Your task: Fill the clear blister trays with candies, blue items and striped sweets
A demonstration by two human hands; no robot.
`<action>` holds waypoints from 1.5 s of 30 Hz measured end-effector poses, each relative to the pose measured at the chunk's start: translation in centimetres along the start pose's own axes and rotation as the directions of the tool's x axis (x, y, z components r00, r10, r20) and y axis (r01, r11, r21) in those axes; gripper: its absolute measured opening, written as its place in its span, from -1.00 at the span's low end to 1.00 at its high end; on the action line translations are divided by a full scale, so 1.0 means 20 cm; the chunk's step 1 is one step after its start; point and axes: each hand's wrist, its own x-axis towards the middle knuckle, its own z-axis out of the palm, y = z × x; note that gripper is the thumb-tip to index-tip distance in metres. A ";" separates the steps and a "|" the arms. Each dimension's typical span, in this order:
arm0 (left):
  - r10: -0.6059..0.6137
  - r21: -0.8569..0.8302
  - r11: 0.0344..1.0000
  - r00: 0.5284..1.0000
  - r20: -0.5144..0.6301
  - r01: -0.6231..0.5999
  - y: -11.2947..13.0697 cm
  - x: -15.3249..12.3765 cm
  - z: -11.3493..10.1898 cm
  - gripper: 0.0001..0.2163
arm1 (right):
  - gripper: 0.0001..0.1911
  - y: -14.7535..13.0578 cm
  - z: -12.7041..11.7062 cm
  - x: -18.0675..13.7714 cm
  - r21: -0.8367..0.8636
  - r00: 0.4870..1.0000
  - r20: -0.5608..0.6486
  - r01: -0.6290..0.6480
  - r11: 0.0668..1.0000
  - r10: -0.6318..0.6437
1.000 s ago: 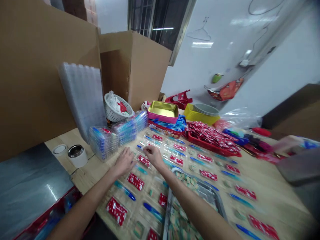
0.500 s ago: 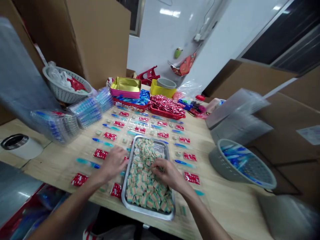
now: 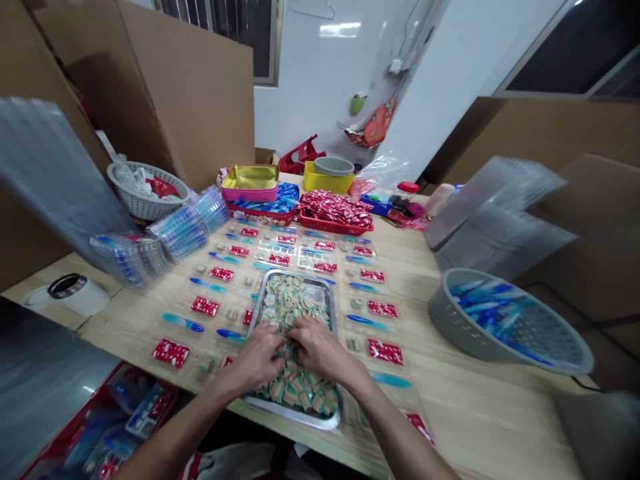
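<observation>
A metal tray (image 3: 331, 421) lies in front of me, filled with small striped blocks (image 3: 285, 293) in pale green and orange that look like erasers. My left hand (image 3: 261, 357) is over the tray's left side, fingers curled down into the blocks. Close beside it, my right hand (image 3: 313, 340) bends its fingers into the same heap. Both hands look closed; the fingertips are hidden among the blocks, and what they hold I cannot make out. Around the tray are clear plastic packs with red patterned packets (image 3: 385, 351) and blue pens (image 3: 183, 323), some with a striped block.
On the right stands a grey basket (image 3: 440, 320) of blue pens. Towards the back are a red tray (image 3: 340, 230) heaped with red packets and a pink tin (image 3: 250, 193). Stacked clear packs (image 3: 177, 233) and a white cup (image 3: 87, 297) are on the left.
My left hand has moved right, from the packs beside the tray into the blocks. My right hand stays over the heap, now close to the left one. The view has shifted slightly.
</observation>
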 end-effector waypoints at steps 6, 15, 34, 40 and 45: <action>-0.028 -0.021 0.999 1.000 -0.005 0.028 0.03 0.01 -0.02 -0.88 | -0.77 0.04 0.02 -0.01 0.080 0.996 -0.076 0.041 0.996 -0.035; -0.025 -0.138 0.990 0.999 -0.042 0.019 -0.03 0.00 0.00 -0.82 | -0.79 0.06 0.03 0.01 0.345 0.975 -0.196 -0.033 0.938 0.106; -0.327 -0.858 0.502 0.943 -0.070 0.111 -0.09 0.02 0.05 -0.84 | -0.87 -0.01 0.07 0.00 0.683 0.979 -0.124 -0.033 0.729 0.160; -0.352 -0.933 0.300 0.932 0.085 0.198 -0.06 0.00 0.00 -0.86 | -0.87 -0.04 0.07 0.01 0.569 0.980 -0.135 -0.043 0.821 0.144; -0.374 -0.945 0.265 0.924 0.080 0.189 -0.04 0.00 -0.01 -0.82 | -0.93 -0.07 0.05 0.01 0.569 0.978 -0.148 -0.038 0.822 0.148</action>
